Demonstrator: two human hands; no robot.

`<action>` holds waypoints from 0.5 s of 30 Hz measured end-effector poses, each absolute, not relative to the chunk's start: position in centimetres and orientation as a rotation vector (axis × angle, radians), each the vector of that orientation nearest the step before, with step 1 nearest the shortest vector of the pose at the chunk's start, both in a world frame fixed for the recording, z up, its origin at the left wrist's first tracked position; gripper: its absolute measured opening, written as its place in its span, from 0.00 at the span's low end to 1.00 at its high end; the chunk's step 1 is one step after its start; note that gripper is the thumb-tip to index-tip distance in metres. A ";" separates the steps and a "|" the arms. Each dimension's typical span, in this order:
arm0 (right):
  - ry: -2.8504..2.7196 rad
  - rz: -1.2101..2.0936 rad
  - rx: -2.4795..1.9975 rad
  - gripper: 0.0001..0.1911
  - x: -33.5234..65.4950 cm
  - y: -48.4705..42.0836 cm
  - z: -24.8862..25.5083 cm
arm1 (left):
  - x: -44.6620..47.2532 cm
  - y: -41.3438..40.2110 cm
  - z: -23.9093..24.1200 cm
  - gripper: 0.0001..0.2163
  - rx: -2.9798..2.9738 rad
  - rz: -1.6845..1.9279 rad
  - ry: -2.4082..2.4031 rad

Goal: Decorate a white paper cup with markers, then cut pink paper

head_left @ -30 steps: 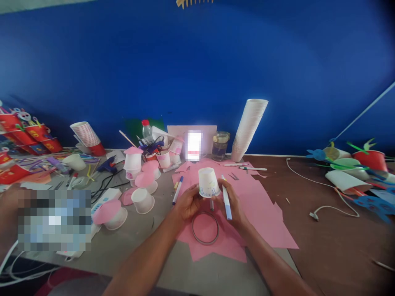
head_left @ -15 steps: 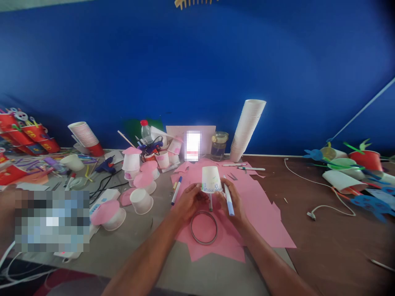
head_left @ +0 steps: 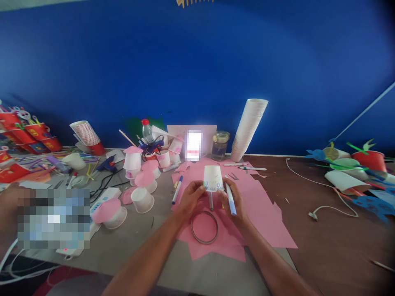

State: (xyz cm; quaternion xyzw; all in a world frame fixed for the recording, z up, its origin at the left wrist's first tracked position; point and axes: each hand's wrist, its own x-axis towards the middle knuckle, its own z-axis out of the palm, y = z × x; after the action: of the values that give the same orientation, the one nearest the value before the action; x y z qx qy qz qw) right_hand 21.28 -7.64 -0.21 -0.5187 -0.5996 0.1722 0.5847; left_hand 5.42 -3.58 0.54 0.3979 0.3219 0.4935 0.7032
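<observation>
A white paper cup (head_left: 212, 174) is held upside down over pink paper sheets (head_left: 262, 209). Blue flower and grass drawings run along its wide rim, with faint green marks beside them. My left hand (head_left: 191, 199) is closed on the cup's left side, thumb near the rim. My right hand (head_left: 239, 197) grips a white marker with a light blue end (head_left: 230, 198), and its fingertips also touch the cup's right side. Below the cup, another marker (head_left: 211, 202) shows partly. A roundish ring (head_left: 204, 242) lies on the paper between my forearms.
Left are upturned cups with pink paper tops (head_left: 107, 209), a power strip (head_left: 105, 198) and a glue gun (head_left: 107, 163). Behind stand a jar (head_left: 220, 146) and a tall leaning cup stack (head_left: 249, 129). A white cable (head_left: 321, 181) lies right. A person's hand (head_left: 10, 205) is far left.
My hands and the cup have shifted very slightly, the left thumb sitting a little further right by the rim. Both grips are the same. The whole view has moved a touch.
</observation>
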 end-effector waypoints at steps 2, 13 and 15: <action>-1.397 0.399 -1.207 0.19 21.3 -7.6 -0.4 | 5.5 -3.5 0.3 0.17 0.919 1.126 0.685; -1.455 0.446 -1.178 0.20 20.8 -7.7 -0.5 | 5.9 -4.2 1.3 0.26 0.978 1.084 0.556; -1.438 0.468 -1.165 0.21 20.8 -7.7 -0.6 | 6.0 -4.2 1.3 0.26 0.962 1.091 0.581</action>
State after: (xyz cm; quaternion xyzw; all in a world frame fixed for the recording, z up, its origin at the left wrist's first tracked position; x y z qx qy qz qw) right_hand 20.78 -7.72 -0.62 -0.4982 -0.6145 0.2000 0.5781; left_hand 5.95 -4.23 1.35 0.4333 0.2619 0.4913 0.7087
